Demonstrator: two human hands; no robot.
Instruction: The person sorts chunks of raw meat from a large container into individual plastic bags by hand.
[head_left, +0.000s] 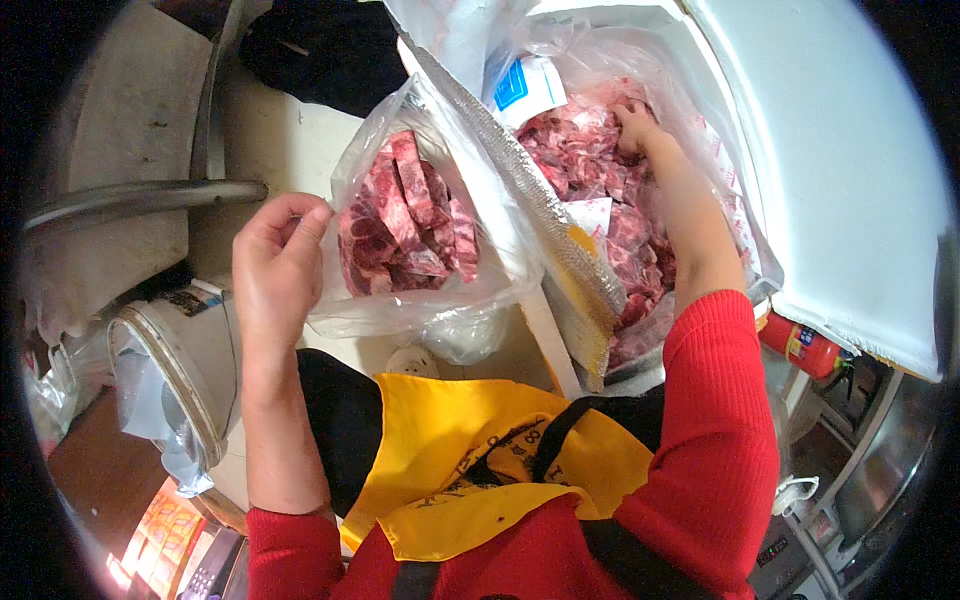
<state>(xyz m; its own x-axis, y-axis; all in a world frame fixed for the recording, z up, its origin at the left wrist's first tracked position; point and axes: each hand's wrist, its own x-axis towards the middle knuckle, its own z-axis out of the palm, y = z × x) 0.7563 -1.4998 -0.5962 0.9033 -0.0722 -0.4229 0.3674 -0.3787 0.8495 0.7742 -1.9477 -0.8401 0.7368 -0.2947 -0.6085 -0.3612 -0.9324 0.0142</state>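
My left hand (279, 259) pinches the rim of a clear plastic bag (360, 309) between thumb and forefinger. Inside that bag lie slabs and strips of raw red meat (409, 187), with the mouth spread wide. To the right, my right hand (637, 129) reaches into a heap of raw meat pieces (574, 157); its fingertips press into the meat and are partly hidden. A large clear liner bag (660, 56) surrounds this heap within a white container (705, 56). Two printed packets, a blue-and-white one (529, 90) and a smaller one (590, 214), rest on the heap.
A silver foil-covered panel (517, 161) slants between the bag and the heap. On the right are a broad white panel (840, 142) and a red fire extinguisher (806, 349). At left stand a white bucket (199, 352) and a metal pipe (150, 202). My yellow apron (435, 420) hangs below.
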